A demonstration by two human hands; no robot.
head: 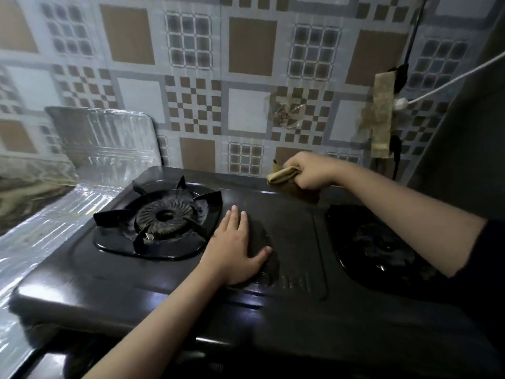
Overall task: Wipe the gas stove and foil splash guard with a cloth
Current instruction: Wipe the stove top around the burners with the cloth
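Nearest you, your left forearm comes up from the bottom edge and your left hand (pixel 237 247) lies flat on the black stove (pixel 289 318), palm down in the middle panel between the two burners. Its fingers (pixel 237 218) are straight and close together, pointing away from you, with the thumb spread out to the right; it holds nothing. Just left of that hand sits the left burner (pixel 165 216), ringed by a dark pan support (pixel 153 222) whose prongs stand up around it. To the right, the right burner (pixel 379 242) is in shadow and partly crossed by your right forearm, so its detail is hard to read. Your right arm reaches in from the right edge, a dark sleeve (pixel 489 258) pushed up near the elbow. Further back, your right hand (pixel 311 172) is curled into a fist, gripping a folded yellowish-brown cloth (pixel 284 176) that sticks out to the left of the knuckles. The cloth is at the stove's back edge, close to the wall; whether it touches the surface you cannot tell from here. Left of the stove, the foil guard (pixel 109 138) stands upright against the wall and carries on as a shiny sheet along the counter beside the stove. Behind everything is the tiled wall (pixel 246 64) in brown, grey and white squares, with a white cable (pixel 451 80) slanting across its upper right.
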